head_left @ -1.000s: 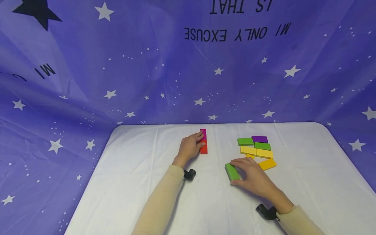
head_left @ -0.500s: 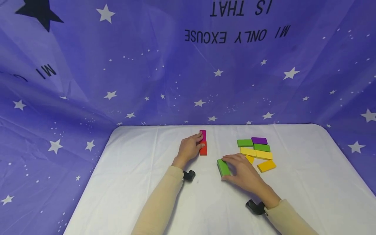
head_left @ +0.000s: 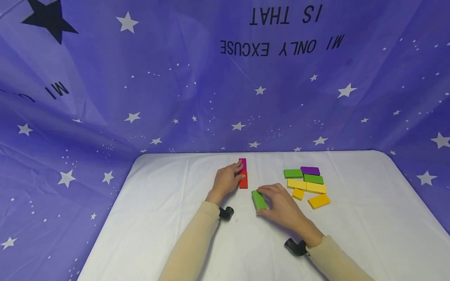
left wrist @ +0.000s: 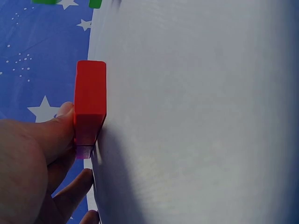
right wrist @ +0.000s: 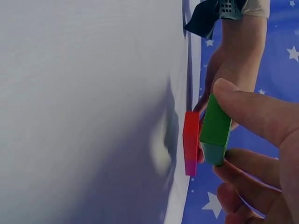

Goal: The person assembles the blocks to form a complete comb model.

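Alignment, we judge, is the relation that matters most at this moment. We see the green block (head_left: 259,200) pinched between the thumb and fingers of the right hand (head_left: 281,207), so these fingers are closed on it. It is to the left of that palm, and its long axis points away from the person, with the far end turned a little to the left. The red block (head_left: 243,182) and the magenta block (head_left: 244,160) make one line, end to end, on the table (head_left: 140,218), and this line runs almost straight away from the person. We find the green block to the right of the red one and closer to the person, with a gap between them. The left hand (head_left: 226,180) is the nearer one to the line: its fingers rest against both blocks, but we cannot tell whether they pinch or only steady them. Whether the green block touches the table, we also cannot tell.
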`<state>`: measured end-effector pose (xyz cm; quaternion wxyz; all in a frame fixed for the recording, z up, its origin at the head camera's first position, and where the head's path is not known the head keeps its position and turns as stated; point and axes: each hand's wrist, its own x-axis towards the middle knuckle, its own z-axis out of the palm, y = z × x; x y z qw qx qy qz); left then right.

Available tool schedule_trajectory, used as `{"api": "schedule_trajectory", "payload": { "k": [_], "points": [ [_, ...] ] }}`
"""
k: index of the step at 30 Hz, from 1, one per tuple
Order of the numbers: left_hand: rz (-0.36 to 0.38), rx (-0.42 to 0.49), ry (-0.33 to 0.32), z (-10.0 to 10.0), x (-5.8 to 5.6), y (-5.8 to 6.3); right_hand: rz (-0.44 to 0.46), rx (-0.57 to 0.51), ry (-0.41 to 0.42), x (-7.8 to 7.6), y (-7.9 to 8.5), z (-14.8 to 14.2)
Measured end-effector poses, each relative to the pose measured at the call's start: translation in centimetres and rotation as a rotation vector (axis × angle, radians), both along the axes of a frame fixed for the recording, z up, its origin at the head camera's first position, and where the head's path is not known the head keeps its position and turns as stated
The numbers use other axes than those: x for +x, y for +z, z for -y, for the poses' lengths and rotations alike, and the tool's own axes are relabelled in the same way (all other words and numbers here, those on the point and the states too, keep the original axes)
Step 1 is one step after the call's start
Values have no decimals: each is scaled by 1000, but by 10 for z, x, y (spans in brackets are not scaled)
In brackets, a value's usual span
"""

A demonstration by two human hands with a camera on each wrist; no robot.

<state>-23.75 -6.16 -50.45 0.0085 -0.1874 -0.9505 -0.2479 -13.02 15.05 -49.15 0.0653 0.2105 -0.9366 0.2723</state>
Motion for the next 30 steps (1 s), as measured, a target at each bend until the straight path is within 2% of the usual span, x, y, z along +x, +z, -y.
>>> {"api": "schedule_trajectory", "payload": {
  "k": [18,23,30],
  "points": [
    [-8,23,-4,0,0,-1,3,-3,4,-10,-3,26],
    [-30,16,-6,0,0,-1,9,1,1,-12,-2,34],
    [-35,10,-9,0,1,0,20,40,9,-17,-5,41]
  ]
}}
